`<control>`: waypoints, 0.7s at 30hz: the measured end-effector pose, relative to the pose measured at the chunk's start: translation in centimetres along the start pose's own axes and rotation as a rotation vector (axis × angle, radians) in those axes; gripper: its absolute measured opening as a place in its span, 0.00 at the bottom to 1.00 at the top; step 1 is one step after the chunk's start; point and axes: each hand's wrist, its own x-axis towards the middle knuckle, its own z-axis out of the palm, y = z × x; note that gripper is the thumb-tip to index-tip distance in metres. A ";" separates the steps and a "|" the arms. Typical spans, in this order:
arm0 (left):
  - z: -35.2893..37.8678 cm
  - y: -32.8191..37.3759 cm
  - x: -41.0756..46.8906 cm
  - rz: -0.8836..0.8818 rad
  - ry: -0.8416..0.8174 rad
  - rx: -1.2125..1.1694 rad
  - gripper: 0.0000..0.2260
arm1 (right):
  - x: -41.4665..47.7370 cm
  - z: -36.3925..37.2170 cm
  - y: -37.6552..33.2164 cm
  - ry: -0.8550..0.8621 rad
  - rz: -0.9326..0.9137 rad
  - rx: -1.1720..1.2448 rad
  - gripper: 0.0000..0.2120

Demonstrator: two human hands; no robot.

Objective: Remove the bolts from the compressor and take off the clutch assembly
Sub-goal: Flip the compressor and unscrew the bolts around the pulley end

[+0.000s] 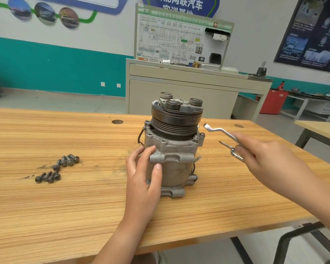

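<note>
The left hand (144, 168), nearest of all, wraps thumb and fingers round the grey cast-aluminium compressor (171, 168), which stands upright midway across the pale wood-grain table (84, 216); the grip likely steadies it against turning. On top sits the dark ribbed clutch assembly (176, 115), not yet off. The right hand (259, 155) grips a silver offset ring spanner (222, 132) just right of the housing flange, ring end raised, seemingly aimed at a fastener there. Loose dark bolts (57, 168) lie well left, clear of the work.
</note>
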 end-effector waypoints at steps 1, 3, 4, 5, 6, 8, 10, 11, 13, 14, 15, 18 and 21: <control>0.0 0.0 0.0 -0.002 -0.001 0.001 0.15 | -0.1 0.0 -0.2 -0.029 0.011 -0.029 0.21; 0.0 -0.1 0.0 -0.005 -0.004 0.000 0.15 | 0.0 -0.3 -0.8 -0.051 0.032 -0.127 0.21; 0.0 -0.1 0.0 -0.007 -0.005 -0.002 0.14 | 0.0 -0.4 -1.0 -0.057 0.028 -0.209 0.21; 0.0 0.0 0.0 -0.010 -0.006 -0.007 0.14 | 0.1 -0.5 -1.3 -0.065 0.013 -0.306 0.23; 0.0 0.0 0.0 -0.013 -0.007 -0.015 0.14 | 0.1 -0.7 -1.8 -0.083 0.003 -0.407 0.24; -0.1 0.0 -0.1 -0.014 -0.007 -0.028 0.14 | 0.3 -1.4 -2.7 -0.131 0.021 -0.560 0.28; -0.1 0.0 -0.1 -0.010 -0.003 -0.032 0.14 | 0.7 -2.1 -3.8 -0.187 0.040 -0.634 0.31; 0.0 0.0 -0.1 -0.007 0.000 -0.031 0.13 | 0.7 -2.3 -4.5 -0.212 0.037 -0.642 0.31; 0.0 0.0 0.0 -0.005 0.004 -0.033 0.13 | 0.7 -2.4 -5.9 -0.269 0.023 -0.631 0.32; 0.0 0.0 0.0 -0.008 0.005 -0.035 0.13 | 0.6 -2.3 -6.4 -0.294 0.015 -0.626 0.32; 0.0 0.1 0.0 -0.011 0.004 -0.036 0.13 | 0.5 -2.1 -6.7 -0.305 0.007 -0.628 0.32; 0.0 0.1 0.0 -0.018 -0.002 -0.039 0.13 | 0.4 -1.8 -6.7 -0.305 0.005 -0.671 0.33; -0.1 0.1 0.0 -0.016 -0.002 -0.036 0.13 | 0.8 -2.5 -5.3 -0.273 -0.050 -0.656 0.31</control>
